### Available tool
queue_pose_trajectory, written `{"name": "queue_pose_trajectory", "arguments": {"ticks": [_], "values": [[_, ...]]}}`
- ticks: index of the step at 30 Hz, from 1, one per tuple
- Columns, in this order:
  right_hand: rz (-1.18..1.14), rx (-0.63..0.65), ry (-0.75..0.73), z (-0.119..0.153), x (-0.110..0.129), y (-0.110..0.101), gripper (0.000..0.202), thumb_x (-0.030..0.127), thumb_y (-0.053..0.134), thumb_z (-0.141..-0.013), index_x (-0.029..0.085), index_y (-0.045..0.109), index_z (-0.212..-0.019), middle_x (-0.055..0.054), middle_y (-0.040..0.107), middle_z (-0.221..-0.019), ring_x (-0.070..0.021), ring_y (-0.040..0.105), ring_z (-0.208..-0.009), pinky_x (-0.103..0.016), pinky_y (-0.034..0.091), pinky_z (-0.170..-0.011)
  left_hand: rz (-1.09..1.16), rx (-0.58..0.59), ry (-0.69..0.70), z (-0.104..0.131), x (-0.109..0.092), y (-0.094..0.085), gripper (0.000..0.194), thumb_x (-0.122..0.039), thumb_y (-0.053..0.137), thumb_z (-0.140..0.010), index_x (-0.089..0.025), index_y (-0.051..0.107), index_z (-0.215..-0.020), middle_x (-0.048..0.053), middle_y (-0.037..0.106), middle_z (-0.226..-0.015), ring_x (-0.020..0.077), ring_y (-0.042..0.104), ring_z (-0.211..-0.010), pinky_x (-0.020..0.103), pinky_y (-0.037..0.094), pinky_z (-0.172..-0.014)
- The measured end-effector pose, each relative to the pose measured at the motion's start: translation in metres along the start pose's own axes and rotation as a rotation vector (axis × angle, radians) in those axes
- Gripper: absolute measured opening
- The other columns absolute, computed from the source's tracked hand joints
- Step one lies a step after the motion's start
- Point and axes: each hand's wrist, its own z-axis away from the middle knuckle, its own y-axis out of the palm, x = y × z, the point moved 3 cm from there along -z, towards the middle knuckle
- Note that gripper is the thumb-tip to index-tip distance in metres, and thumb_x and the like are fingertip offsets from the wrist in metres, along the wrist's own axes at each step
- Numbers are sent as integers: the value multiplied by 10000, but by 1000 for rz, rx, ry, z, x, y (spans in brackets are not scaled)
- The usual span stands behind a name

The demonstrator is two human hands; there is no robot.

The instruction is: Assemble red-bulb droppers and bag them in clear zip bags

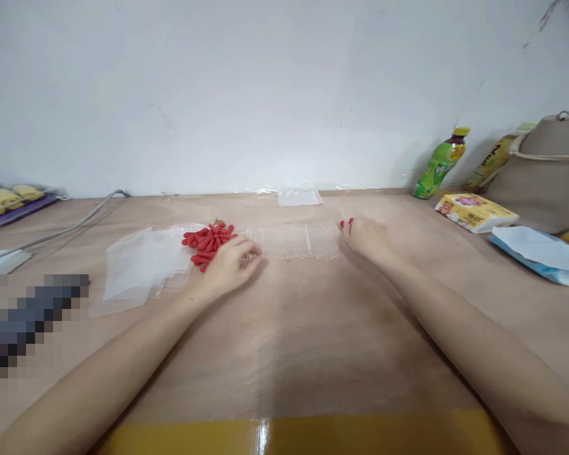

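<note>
A row of thin clear tubes [296, 242] lies side by side in the middle of the wooden table. At the row's left end is my left hand [232, 262], its fingers curled around the end tubes. Just beyond that hand a heap of red rubber bulbs [211, 240] rests partly on clear plastic bags. My right hand [366, 239] is at the row's right end with fingertips pinched together. Red rubber bulbs [346, 222] show at those fingertips; the fingers partly hide them and the tubes there.
Flat clear zip bags [137, 262] lie at left, another bag [299, 198] by the wall. A cable [85, 218] and a pixelated dark object [28, 322] are farther left. At right stand a green bottle [442, 163], a tissue pack [477, 213], a blue-white packet [540, 253] and a grey bag [545, 174].
</note>
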Motion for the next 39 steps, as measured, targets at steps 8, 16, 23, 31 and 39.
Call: {"name": "queue_pose_trajectory", "arguments": {"ticks": [8, 16, 23, 31, 39], "values": [[-285, -175, -480, 48, 20, 2, 233, 276, 340, -887, 147, 515, -971, -108, 620, -846, -208, 570, -767, -311, 411, -673, -364, -6, -228, -15, 77, -52, 194, -283, 485, -792, -186, 642, -850, 61, 571, -873, 217, 541, -837, 328, 417, -771], [-377, -177, -827, 86, 31, 22, 319, 227, 336, -909, 189, 489, -1186, -100, 613, -1022, -198, 561, -929, -344, 441, -795, -450, 322, -37, -37, 116, -59, 305, -212, 400, -774, -216, 680, -897, 75, 590, -995, 232, 534, -924, 327, 386, -833], [-367, -159, -818, 83, 28, 27, 333, 242, 314, -917, 157, 526, -1160, -82, 591, -839, -161, 544, -732, -288, 446, -663, -403, 454, 8, -48, 129, -50, 260, -230, 446, -750, -214, 683, -857, 85, 607, -974, 239, 558, -874, 336, 381, -824], [-458, -122, -803, 82, 30, 23, 253, 245, 325, -913, 181, 546, -1016, -78, 586, -871, -172, 548, -799, -305, 446, -711, -346, 176, -22, -50, 111, -73, 186, -304, 478, -786, -185, 611, -840, 69, 619, -879, 222, 537, -850, 340, 408, -775], [-531, -106, -750, 83, 30, 22, 192, 228, 340, -900, 192, 519, -959, -62, 598, -879, -168, 553, -814, -312, 449, -718, 408, -47, -97, -1, 6, -25, 331, -240, 443, -852, -202, 394, -1177, 32, 566, -859, 124, 560, -698, 277, 470, -645]]}}
